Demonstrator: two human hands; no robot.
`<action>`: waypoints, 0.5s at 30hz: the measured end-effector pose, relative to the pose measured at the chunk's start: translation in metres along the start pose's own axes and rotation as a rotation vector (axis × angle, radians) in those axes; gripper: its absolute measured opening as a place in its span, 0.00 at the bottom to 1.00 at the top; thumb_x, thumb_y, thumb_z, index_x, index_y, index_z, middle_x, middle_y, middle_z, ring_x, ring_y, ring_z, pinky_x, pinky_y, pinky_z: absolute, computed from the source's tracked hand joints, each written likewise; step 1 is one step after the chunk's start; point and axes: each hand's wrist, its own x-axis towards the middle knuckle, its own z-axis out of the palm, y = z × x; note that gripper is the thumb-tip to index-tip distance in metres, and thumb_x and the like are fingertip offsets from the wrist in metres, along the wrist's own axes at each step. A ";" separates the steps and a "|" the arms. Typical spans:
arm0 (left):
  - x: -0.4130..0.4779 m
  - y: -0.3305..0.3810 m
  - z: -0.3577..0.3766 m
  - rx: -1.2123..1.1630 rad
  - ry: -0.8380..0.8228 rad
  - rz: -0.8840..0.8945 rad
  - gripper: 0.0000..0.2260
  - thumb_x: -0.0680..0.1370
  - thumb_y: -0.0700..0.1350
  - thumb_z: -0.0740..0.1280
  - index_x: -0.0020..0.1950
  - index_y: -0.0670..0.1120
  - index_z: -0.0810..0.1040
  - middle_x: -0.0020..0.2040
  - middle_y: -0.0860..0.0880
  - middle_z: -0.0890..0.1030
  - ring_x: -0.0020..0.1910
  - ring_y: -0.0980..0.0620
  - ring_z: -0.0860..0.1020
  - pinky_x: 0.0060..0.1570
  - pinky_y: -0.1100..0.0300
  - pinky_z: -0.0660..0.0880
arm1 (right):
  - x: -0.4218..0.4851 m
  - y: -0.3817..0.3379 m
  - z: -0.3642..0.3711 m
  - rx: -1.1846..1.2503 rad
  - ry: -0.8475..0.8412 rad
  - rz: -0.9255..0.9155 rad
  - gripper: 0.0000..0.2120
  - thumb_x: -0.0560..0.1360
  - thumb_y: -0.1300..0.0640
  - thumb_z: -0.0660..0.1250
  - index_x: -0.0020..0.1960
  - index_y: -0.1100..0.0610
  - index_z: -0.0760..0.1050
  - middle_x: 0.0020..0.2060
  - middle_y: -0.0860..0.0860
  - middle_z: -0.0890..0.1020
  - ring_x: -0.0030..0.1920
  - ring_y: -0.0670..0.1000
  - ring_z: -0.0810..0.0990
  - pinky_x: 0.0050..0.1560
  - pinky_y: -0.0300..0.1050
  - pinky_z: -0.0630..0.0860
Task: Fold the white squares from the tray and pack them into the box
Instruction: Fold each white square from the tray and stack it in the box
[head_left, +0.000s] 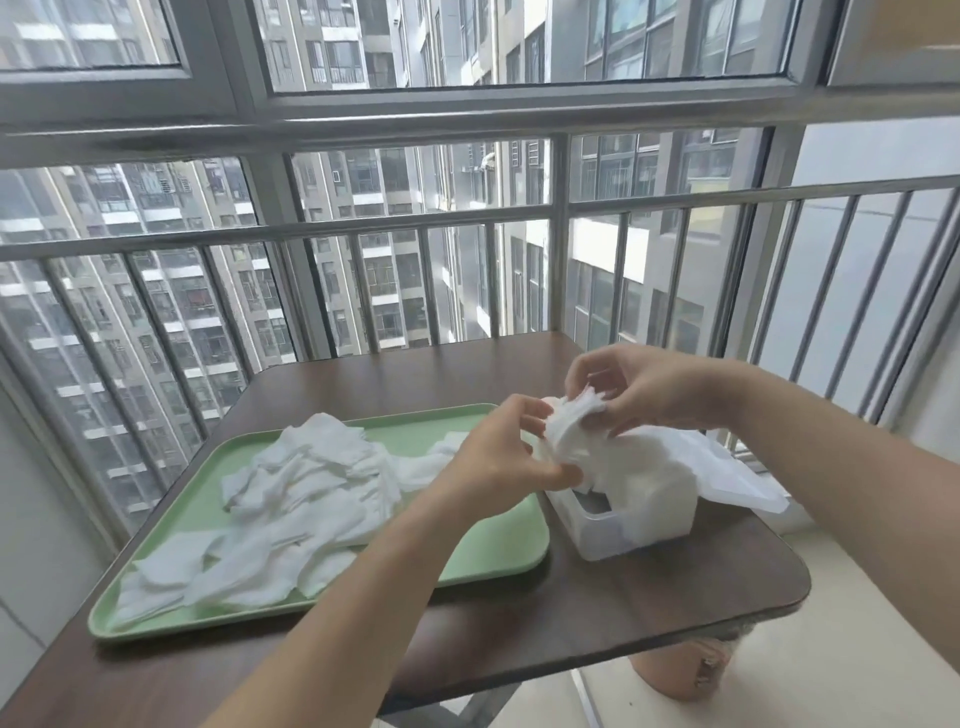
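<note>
While I'm watching the head cam feed from over here, both hands are up over the box (623, 538) w/ a wad of white squares (569, 434) between them. Left hand (498, 457) has its fingers curled, thumb + fingertips pinching the wad's lower left side. Right hand (654, 389) comes in from above, fingers bent, pinching the top right of the same wad. So the wad sits in the air just above the box's left end, off the tray.

The box is see-through plastic, on the table (649, 613) just beside the tray's right edge; can't tell if they touch. There's a white heap (649, 483) filling most of it, and a thin white sheet (737, 478) spills out to the right over the table edge. Can't tell if the heap is folded squares or smth else, tbh.

The tray (483, 564) is pale green, on the left half of the table. The loose squares (311, 493) lie in a messy overlapping pile from its near left corner up to the far right.

Table's dark wood w/ rounded corners, pushed up near a metal railing (363, 228), apt blocks outside the glass.
</note>
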 end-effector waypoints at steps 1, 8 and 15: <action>0.001 -0.001 0.000 -0.010 -0.010 0.003 0.31 0.62 0.49 0.81 0.62 0.53 0.73 0.53 0.56 0.77 0.47 0.53 0.77 0.52 0.53 0.78 | 0.003 0.001 0.000 -0.103 -0.007 0.020 0.10 0.75 0.72 0.70 0.52 0.61 0.76 0.49 0.56 0.83 0.47 0.51 0.83 0.47 0.43 0.81; 0.003 -0.002 -0.003 0.004 -0.056 0.020 0.30 0.64 0.47 0.82 0.63 0.51 0.74 0.53 0.57 0.78 0.46 0.58 0.78 0.54 0.55 0.78 | 0.014 -0.014 0.021 -0.787 0.018 0.032 0.14 0.72 0.60 0.75 0.44 0.42 0.78 0.45 0.41 0.81 0.49 0.45 0.81 0.45 0.36 0.74; 0.000 -0.001 -0.004 -0.034 -0.065 0.015 0.32 0.62 0.49 0.80 0.63 0.53 0.73 0.54 0.56 0.80 0.43 0.56 0.79 0.52 0.51 0.79 | 0.024 -0.007 0.044 -0.920 0.184 0.002 0.14 0.65 0.57 0.79 0.47 0.46 0.81 0.39 0.41 0.77 0.43 0.49 0.79 0.40 0.43 0.75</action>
